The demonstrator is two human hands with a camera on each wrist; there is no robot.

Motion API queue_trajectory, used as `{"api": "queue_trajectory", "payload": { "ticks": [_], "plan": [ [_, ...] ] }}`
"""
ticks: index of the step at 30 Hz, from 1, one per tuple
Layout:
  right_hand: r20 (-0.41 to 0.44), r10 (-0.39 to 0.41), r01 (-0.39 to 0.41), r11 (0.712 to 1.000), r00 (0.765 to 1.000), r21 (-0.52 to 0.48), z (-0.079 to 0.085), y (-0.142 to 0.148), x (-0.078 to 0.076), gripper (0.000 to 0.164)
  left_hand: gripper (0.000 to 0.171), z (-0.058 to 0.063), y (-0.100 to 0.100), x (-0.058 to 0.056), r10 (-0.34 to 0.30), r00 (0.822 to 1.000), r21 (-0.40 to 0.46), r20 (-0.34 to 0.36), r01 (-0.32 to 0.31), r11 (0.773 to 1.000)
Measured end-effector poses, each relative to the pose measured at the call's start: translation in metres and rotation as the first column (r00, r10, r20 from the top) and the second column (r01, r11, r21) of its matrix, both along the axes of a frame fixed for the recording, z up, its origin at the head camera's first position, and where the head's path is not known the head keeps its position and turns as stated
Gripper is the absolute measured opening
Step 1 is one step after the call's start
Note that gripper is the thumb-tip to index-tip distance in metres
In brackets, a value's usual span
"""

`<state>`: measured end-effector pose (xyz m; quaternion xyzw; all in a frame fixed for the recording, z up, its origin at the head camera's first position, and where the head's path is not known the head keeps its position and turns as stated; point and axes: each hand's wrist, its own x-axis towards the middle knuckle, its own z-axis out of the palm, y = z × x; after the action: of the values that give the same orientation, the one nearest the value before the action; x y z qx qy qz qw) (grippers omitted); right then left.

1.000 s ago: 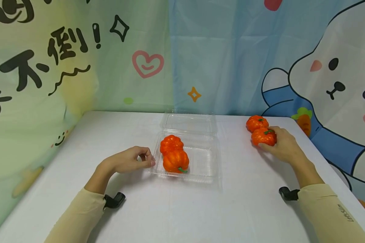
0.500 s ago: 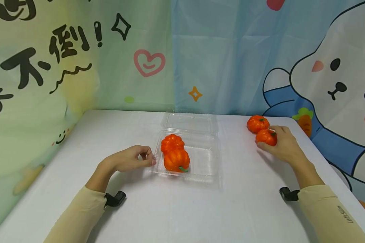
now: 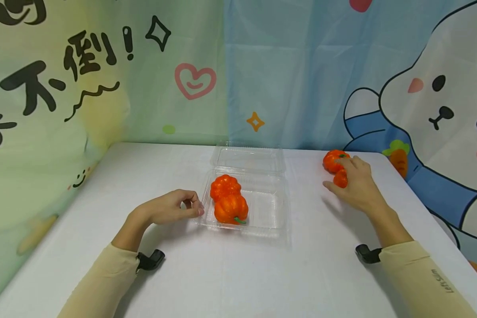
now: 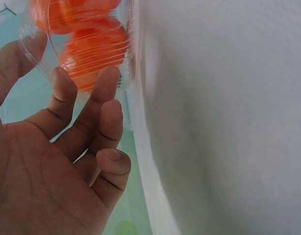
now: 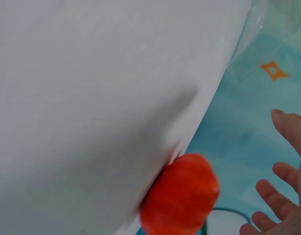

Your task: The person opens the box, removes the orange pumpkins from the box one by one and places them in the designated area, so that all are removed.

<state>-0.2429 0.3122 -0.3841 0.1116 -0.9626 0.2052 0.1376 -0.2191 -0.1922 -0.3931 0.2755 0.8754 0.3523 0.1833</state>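
Observation:
My left hand (image 3: 174,208) stays at the left side of a clear plastic clamshell box (image 3: 264,210), its thumb and index fingertip right at the rim. In the left wrist view its fingers are relaxed and bent. Inside the box lie two small ribbed orange pumpkins, a rear one (image 3: 224,185) and a front one (image 3: 231,209) with a green stem. At the table's right side, my right hand (image 3: 357,184) spreads over a third pumpkin (image 3: 340,178), partly hiding it; the right wrist view shows the fingers apart from the orange surface. Another pumpkin (image 3: 333,161) sits just behind.
The box's lid (image 3: 248,160) lies folded back toward the rear edge of the white table (image 3: 238,274). A printed cloth backdrop (image 3: 294,79) hangs behind the table and along both sides.
My right hand has loosened from around the front right pumpkin, its thumb and fingers spreading, and has shifted slightly left over it. The left hand and box keep their place.

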Motion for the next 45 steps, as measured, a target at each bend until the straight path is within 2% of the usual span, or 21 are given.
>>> {"api": "queue_trajectory", "payload": {
  "ticks": [6,18,33,45],
  "plan": [
    [-0.099,0.087,-0.088,0.996,0.991,-0.007,0.002,-0.018,-0.001,0.057,0.022,-0.001,0.000,-0.001,-0.004,1.000,0.005,-0.007,0.004,1.000],
    [-0.147,0.169,-0.177,0.983,0.974,-0.041,0.001,-0.039,-0.003,0.059,0.020,0.001,0.000,-0.001,-0.002,1.000,-0.003,-0.005,0.002,1.000],
    [-0.076,0.252,-0.253,0.967,0.965,-0.005,0.007,-0.071,0.001,0.057,0.020,0.000,0.001,-0.001,-0.014,1.000,0.010,-0.003,0.014,1.000],
    [-0.041,0.313,-0.314,0.949,0.949,-0.021,0.003,-0.093,0.000,0.058,0.022,0.000,0.001,0.000,-0.009,1.000,0.009,-0.004,0.009,1.000]
  ]
}}
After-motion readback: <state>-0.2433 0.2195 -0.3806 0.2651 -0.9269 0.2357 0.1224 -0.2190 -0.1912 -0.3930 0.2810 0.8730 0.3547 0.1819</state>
